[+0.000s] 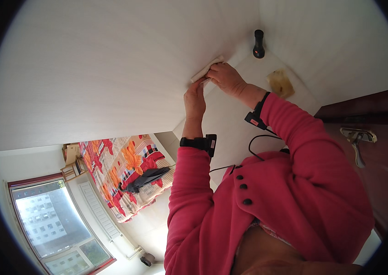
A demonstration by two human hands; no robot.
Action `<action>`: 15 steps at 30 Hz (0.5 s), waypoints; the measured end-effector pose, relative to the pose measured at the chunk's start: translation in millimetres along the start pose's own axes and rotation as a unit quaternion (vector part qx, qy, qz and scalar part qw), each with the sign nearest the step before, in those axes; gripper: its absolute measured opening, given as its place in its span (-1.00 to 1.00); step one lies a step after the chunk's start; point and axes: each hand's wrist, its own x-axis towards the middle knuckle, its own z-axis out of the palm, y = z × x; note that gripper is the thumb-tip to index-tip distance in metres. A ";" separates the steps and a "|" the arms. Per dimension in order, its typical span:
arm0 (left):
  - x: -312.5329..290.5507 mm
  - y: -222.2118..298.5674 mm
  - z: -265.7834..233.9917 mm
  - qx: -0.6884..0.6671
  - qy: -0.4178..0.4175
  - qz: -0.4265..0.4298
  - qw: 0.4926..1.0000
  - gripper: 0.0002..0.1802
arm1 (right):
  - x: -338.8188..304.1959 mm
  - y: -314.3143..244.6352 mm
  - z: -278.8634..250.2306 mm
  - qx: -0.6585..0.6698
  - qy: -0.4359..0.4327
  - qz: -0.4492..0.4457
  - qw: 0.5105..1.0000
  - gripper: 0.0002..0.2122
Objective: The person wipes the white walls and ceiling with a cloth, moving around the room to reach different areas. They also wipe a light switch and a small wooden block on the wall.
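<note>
Nearest me, a thin black cable [249,145] loops from the right wrist, something to keep from snagging. Beyond it, I have the bare right hand [226,79] closed on a narrow off-white strip [202,73] at the broad white upright panel [88,82]; the bare left hand [195,101] meets its near-left end, gripping or merely touching, I cannot tell. I judge the work under way: the strip is at the panel, not yet let go; whether it's fastened is unclear. The panel bounds me leftward; rightward there's room before the flat yellowish rectangular slab [280,84] and, farther, the black cylindrical flashlight [258,44].
</note>
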 end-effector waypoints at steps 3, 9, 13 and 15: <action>0.0 -17.0 7.2 0.035 -0.012 -0.008 0.999 -0.70 | -10.3 10.2 16.3 -0.001 -0.059 0.023 0.998 -0.92; -1.4 -52.4 28.0 0.078 -0.060 -0.074 0.992 -0.70 | -36.8 29.3 51.9 -0.007 -0.114 0.070 0.991 -0.90; -0.5 -75.7 33.4 0.080 -0.080 -0.062 0.992 -0.70 | -45.9 35.6 64.7 -0.032 -0.132 0.070 0.988 -0.88; -0.6 -83.5 35.2 0.089 -0.088 -0.055 0.991 -0.70 | -46.9 37.2 67.7 -0.045 -0.146 0.064 0.986 -0.87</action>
